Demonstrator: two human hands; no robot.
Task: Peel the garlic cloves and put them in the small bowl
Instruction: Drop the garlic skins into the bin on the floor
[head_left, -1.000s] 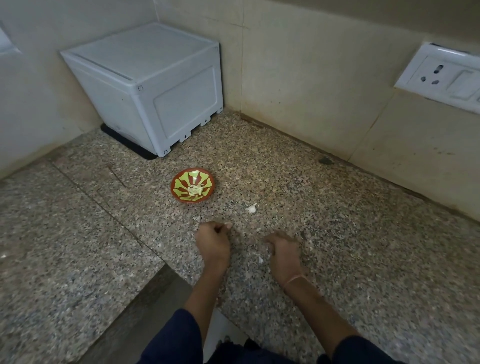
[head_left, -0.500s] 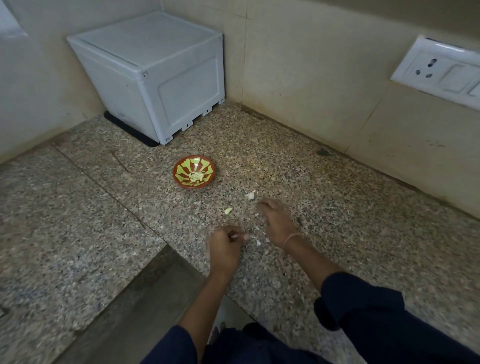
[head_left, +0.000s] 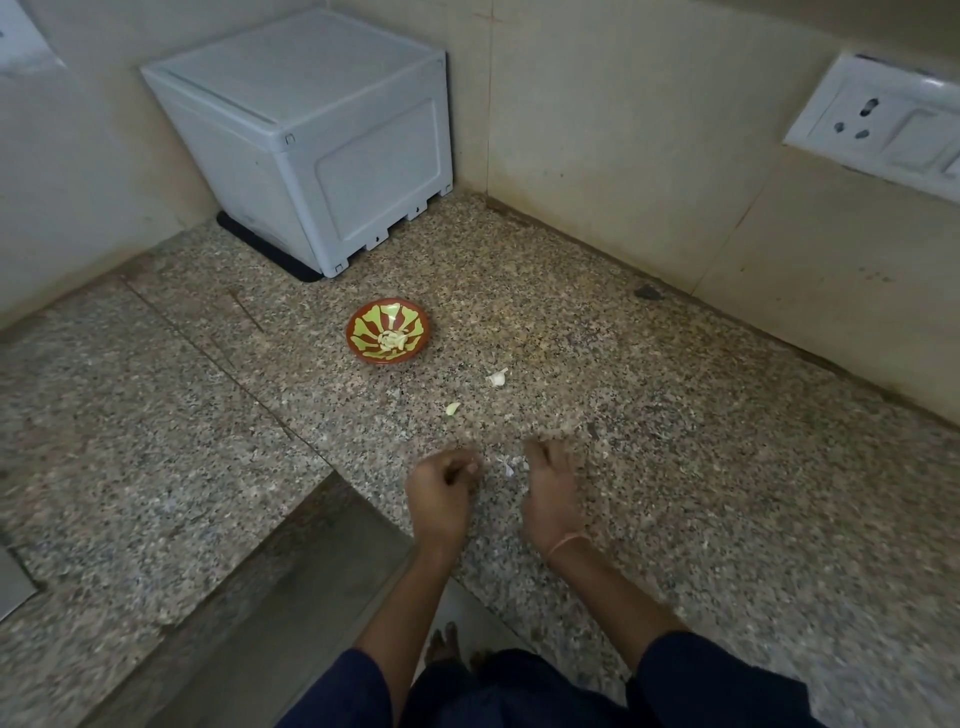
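Observation:
The small red bowl with green stripes (head_left: 361, 318) stands on the granite counter and holds peeled garlic cloves (head_left: 390, 340). To its right lies a garlic clove (head_left: 497, 378) still in its skin, and a bare pale piece (head_left: 453, 409) lies nearer me. My left hand (head_left: 441, 491) has its fingers curled, with a small pale bit pinched at the fingertips. My right hand (head_left: 551, 488) rests knuckles-up on the counter with its fingers curled under; I see nothing in it. White skin scraps (head_left: 509, 466) lie between the two hands.
A grey plastic box (head_left: 311, 135) on a black mat fills the back left corner. Tiled walls close the back and left, with a socket plate (head_left: 878, 122) on the right. The counter's edge drops away at a lower ledge (head_left: 270, 613) in front of me.
My right hand has drawn back from near the unpeeled clove to beside my left hand. A pale peeled piece left my left hand and now lies on the counter.

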